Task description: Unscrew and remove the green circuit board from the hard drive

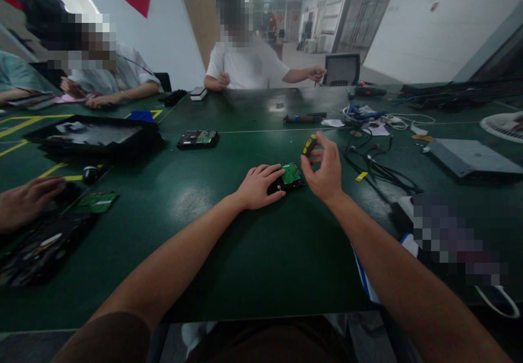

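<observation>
In the middle of the table lies a hard drive (291, 174), a black case with a green circuit board facing up. My left hand (260, 187) grips its left side, fingers across the top and thumb along the near edge. Just right of the drive, my right hand (326, 171) is closed on a short yellow-and-black screwdriver (309, 145), raised above the table and tilted. The screwdriver's tip is too small to make out, and I cannot tell whether it touches the drive. My left hand covers part of the case.
Another hard drive (198, 139) lies farther back, left of centre. A black tray (93, 137), a loose circuit board (97, 202) and a co-worker's hand (28, 204) are at left. Cables (373, 164) and a grey metal box (476, 156) occupy the right. Co-workers sit across the table.
</observation>
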Available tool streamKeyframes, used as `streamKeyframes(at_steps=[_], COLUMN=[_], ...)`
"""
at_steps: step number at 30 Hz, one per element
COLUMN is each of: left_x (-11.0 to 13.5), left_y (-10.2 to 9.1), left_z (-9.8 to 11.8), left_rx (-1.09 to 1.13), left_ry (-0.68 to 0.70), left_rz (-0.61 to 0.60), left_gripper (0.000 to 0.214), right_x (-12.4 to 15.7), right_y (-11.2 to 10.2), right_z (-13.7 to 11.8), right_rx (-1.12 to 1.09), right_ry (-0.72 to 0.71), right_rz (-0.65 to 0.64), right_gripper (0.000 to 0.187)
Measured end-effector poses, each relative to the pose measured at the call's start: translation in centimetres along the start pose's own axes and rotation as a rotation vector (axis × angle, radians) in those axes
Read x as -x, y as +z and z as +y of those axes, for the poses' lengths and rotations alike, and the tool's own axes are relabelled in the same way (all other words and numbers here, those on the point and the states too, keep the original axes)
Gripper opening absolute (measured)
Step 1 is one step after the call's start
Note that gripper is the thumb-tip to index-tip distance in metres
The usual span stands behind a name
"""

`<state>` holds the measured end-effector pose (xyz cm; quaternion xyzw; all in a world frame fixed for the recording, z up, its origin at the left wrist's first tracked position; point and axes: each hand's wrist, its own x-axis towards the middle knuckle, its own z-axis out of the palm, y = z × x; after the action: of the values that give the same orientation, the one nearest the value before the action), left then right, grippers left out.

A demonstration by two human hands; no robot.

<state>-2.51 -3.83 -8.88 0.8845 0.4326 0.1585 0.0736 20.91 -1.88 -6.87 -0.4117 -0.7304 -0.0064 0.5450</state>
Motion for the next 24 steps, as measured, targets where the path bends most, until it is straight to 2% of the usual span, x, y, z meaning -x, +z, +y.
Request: streamKeyframes(at_steps=[17, 24], left_x=[0.11, 0.1], left_y=[-0.07, -0.02], left_z=[0.08, -0.06], left_rx=[0.007, 0.003], left_ry=[0.001, -0.003], left_rz=[0.008, -0.001], left_gripper=[0.075, 0.076], right_x=[0.01, 0.04], right_y=[0.02, -0.02], right_z=[-0.04, -0.02], right_rx=[0.009, 0.002], right_ry=[-0.025, 0.01], right_rz=[0.006, 0.001], right_gripper=[0.07, 0.076])
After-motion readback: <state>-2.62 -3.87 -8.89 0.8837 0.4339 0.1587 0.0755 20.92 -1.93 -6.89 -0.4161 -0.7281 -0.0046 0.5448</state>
